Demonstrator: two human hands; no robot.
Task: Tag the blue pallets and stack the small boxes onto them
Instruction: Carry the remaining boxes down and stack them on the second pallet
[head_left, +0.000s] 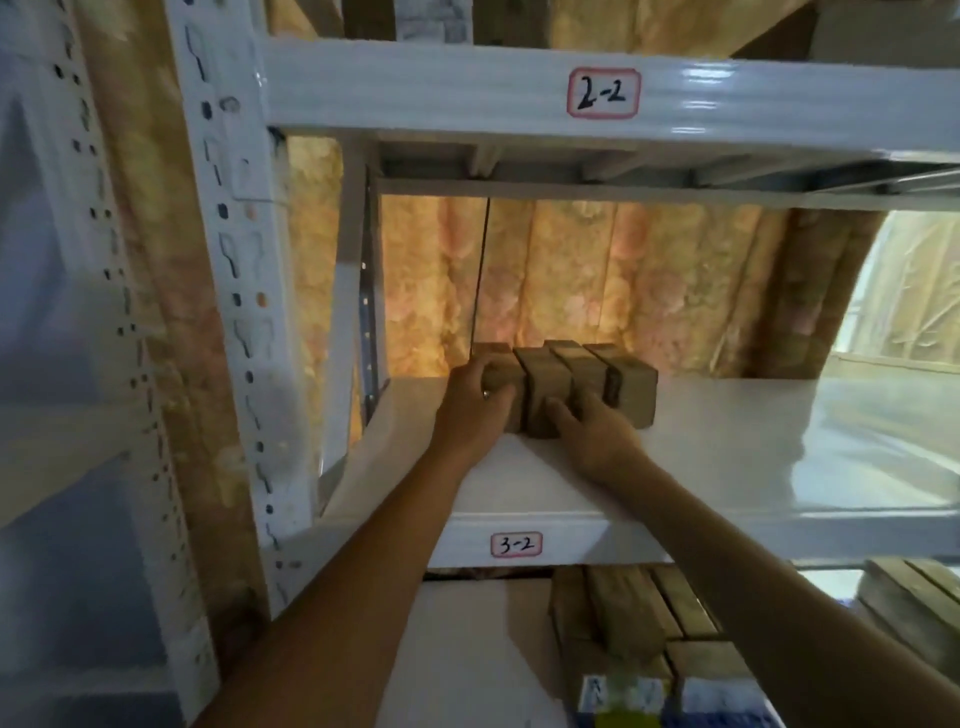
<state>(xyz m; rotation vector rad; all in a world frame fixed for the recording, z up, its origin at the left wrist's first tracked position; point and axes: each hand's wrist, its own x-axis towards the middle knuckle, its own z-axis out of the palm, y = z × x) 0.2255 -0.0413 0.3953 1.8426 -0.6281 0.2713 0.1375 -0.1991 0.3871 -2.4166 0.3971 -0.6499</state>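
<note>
- My left hand (475, 400) curls its fingers round the end box of the small cardboard boxes (566, 387); one pull could topple its neighbours.
- My right hand (589, 431) lies with fingers straight against the front faces, so a box could slide off the shelf 3-2 (779, 457) edge just beneath my wrists.

both arms outstretched; left hand (475, 402) fingers curled, right hand (597, 434) fingers straight.

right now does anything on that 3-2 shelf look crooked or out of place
Slightly. The row of small brown cardboard boxes on the white metal shelf is uneven: the boxes sit at staggered depths with dark gaps between them. The left hand grips the leftmost box; the right hand touches the front. No damage shows.
</note>
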